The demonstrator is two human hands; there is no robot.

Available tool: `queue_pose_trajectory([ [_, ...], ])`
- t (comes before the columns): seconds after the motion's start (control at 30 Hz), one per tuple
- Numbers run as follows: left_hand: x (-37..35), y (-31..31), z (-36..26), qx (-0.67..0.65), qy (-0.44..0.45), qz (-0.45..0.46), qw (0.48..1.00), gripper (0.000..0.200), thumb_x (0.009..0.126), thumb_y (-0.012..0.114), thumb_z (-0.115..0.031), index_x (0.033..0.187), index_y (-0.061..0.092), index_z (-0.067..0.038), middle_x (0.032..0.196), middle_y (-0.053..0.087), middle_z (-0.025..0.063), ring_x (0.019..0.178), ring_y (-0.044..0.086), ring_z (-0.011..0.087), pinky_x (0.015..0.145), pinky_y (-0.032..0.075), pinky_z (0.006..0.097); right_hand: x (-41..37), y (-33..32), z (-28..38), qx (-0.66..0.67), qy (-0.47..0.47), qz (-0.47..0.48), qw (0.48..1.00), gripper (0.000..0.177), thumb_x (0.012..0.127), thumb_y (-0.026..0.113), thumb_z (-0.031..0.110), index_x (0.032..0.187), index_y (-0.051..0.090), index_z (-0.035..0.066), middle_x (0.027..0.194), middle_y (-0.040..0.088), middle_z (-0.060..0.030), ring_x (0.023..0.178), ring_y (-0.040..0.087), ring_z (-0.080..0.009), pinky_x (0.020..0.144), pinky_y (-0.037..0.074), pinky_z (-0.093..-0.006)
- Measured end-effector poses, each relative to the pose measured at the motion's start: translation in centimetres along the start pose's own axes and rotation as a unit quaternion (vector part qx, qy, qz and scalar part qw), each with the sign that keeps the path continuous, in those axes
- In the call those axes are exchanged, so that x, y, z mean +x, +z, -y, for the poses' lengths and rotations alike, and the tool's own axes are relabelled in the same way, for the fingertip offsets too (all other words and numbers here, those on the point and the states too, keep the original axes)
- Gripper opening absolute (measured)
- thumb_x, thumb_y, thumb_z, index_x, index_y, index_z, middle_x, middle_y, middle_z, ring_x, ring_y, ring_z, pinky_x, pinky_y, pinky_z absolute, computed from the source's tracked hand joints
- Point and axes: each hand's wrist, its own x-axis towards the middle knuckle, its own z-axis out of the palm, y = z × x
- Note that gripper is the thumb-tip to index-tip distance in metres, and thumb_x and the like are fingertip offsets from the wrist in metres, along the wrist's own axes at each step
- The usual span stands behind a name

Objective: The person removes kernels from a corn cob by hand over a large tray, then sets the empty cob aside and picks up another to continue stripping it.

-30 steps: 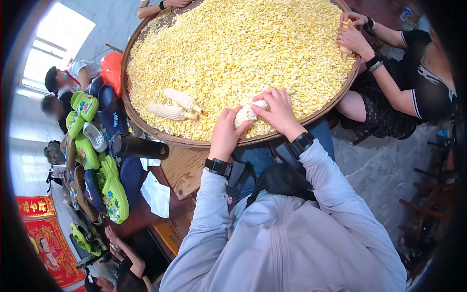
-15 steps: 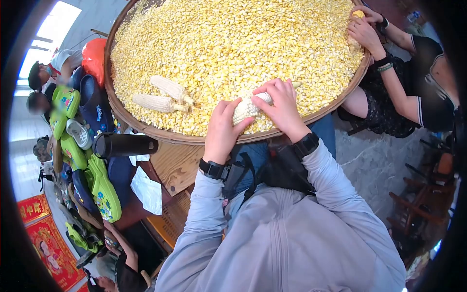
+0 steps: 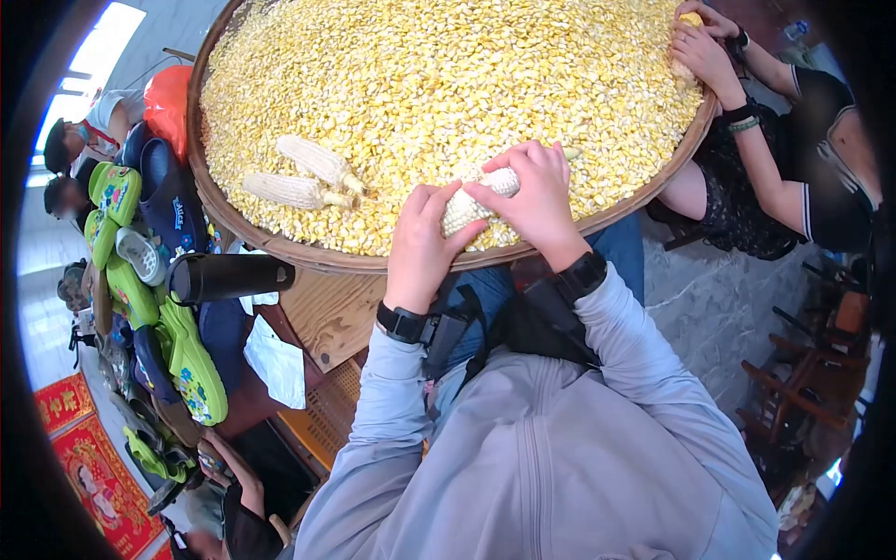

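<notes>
Both my hands grip one pale corn cob (image 3: pixel 464 211) just above the near rim of a large round tray (image 3: pixel 322 259). My left hand (image 3: pixel 422 238) is closed round its left end, thumb and fingers on either side. Across the right part, my right hand (image 3: pixel 537 196) is wrapped with its thumb pressed on the rows of kernels. A tip of the cob pokes out beyond those fingers. Loose yellow and white corn kernels (image 3: pixel 448 93) fill the tray. Two bare cobs (image 3: pixel 317 161) lie on the kernels to the left of my hands.
At the right rim, another person's hands (image 3: pixel 707 51) hold a yellow cob. Left of the tray are a black cylinder (image 3: pixel 231 278), green clogs (image 3: pixel 191 364), a red bag (image 3: pixel 168 103) and a white packet (image 3: pixel 275 364). Wooden stools (image 3: pixel 807 383) stand at the far right.
The view has shifted slightly, so the tray and bare cobs appear a little further left and up. My hands keep hold of the same cob, with the right thumb slightly moved.
</notes>
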Motion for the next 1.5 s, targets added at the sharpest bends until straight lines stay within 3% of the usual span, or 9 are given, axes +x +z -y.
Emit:
queue_pose_trajectory([
  [0.1,0.2,-0.3,-0.4,-0.002,-0.019,0.017,1.000,0.056,0.079,0.089,-0.023,0.126,0.068,-0.002,0.102,0.064,0.0149,0.096,0.064,0.0350,0.084,0.053,0.0432,0.0,0.3,0.2,-0.006,0.015,-0.001,1.000,0.027,0.090,0.078,0.038,0.104,0.072,0.015,0.110,0.061,-0.0061,0.120,0.055,-0.0295,0.125,0.020,-0.0567],
  [0.33,0.1,-0.1,0.1,0.005,-0.018,0.014,1.000,0.057,0.081,0.088,-0.025,0.128,0.066,0.000,0.104,0.066,0.0175,0.097,0.065,0.0375,0.085,0.053,0.0439,-0.1,-0.4,-2.4,0.081,-0.005,0.033,0.996,0.038,0.091,0.077,0.034,0.123,0.069,0.016,0.117,0.062,-0.0062,0.124,0.055,-0.0301,0.124,0.019,-0.0576],
  [0.4,0.0,0.2,0.5,0.002,-0.002,-0.017,1.000,0.055,0.086,0.084,-0.020,0.134,0.064,-0.003,0.110,0.069,0.0170,0.101,0.067,0.0346,0.088,0.053,0.0411,0.0,-0.9,-2.4,0.094,-0.045,0.036,0.994,0.042,0.091,0.076,0.035,0.127,0.067,0.015,0.120,0.062,-0.0076,0.126,0.054,-0.0309,0.125,0.019,-0.0579],
  [0.6,-0.1,0.0,0.7,-0.016,-0.005,0.004,1.000,0.050,0.092,0.080,-0.020,0.136,0.063,-0.003,0.119,0.071,0.0195,0.107,0.068,0.0348,0.093,0.054,0.0407,-0.1,-0.9,-0.7,0.003,-0.058,0.013,0.998,0.047,0.089,0.078,0.045,0.122,0.067,0.013,0.118,0.060,-0.0088,0.124,0.055,-0.0327,0.124,0.021,-0.0586],
  [0.93,0.0,-0.1,0.2,-0.019,-0.054,0.023,0.998,0.044,0.098,0.073,-0.022,0.136,0.063,-0.001,0.122,0.071,0.0224,0.108,0.070,0.0358,0.095,0.054,0.0400,0.6,-1.4,-2.2,0.039,-0.088,0.079,0.992,0.048,0.088,0.078,0.048,0.121,0.068,0.014,0.117,0.060,-0.0079,0.125,0.054,-0.0310,0.125,0.020,-0.0588],
  [1.03,0.0,0.2,0.4,-0.021,-0.046,0.001,0.999,0.038,0.103,0.066,-0.021,0.136,0.063,-0.001,0.118,0.072,0.0232,0.105,0.071,0.0368,0.092,0.055,0.0409,0.5,-1.8,-2.1,0.032,-0.123,0.060,0.990,0.051,0.089,0.078,0.048,0.125,0.066,0.014,0.118,0.060,-0.0080,0.125,0.054,-0.0311,0.125,0.021,-0.0587],
  [1.2,0.5,0.2,0.2,-0.034,-0.121,0.003,0.992,0.034,0.106,0.060,-0.026,0.131,0.066,-0.003,0.111,0.073,0.0251,0.103,0.071,0.0418,0.088,0.055,0.0457,0.7,-1.2,-2.8,0.014,-0.128,0.082,0.988,0.054,0.088,0.078,0.048,0.128,0.065,0.013,0.119,0.060,-0.0078,0.124,0.055,-0.0310,0.125,0.024,-0.0583],
  [1.33,0.3,0.3,-0.1,-0.028,-0.106,-0.010,0.994,0.032,0.107,0.058,-0.026,0.129,0.067,-0.004,0.109,0.073,0.0256,0.100,0.071,0.0419,0.086,0.056,0.0460,1.2,-1.7,-2.8,0.049,-0.106,0.115,0.986,0.053,0.088,0.078,0.049,0.125,0.067,0.012,0.117,0.060,-0.0078,0.125,0.055,-0.0307,0.125,0.023,-0.0580],
  [1.5,0.4,0.4,-0.1,-0.030,-0.117,-0.014,0.993,0.030,0.107,0.057,-0.026,0.127,0.068,-0.005,0.107,0.073,0.0254,0.098,0.071,0.0416,0.084,0.056,0.0462,0.7,-1.6,-1.4,-0.001,-0.111,0.070,0.991,0.053,0.088,0.077,0.050,0.123,0.068,0.010,0.116,0.060,-0.0079,0.124,0.054,-0.0306,0.125,0.023,-0.0574],
])
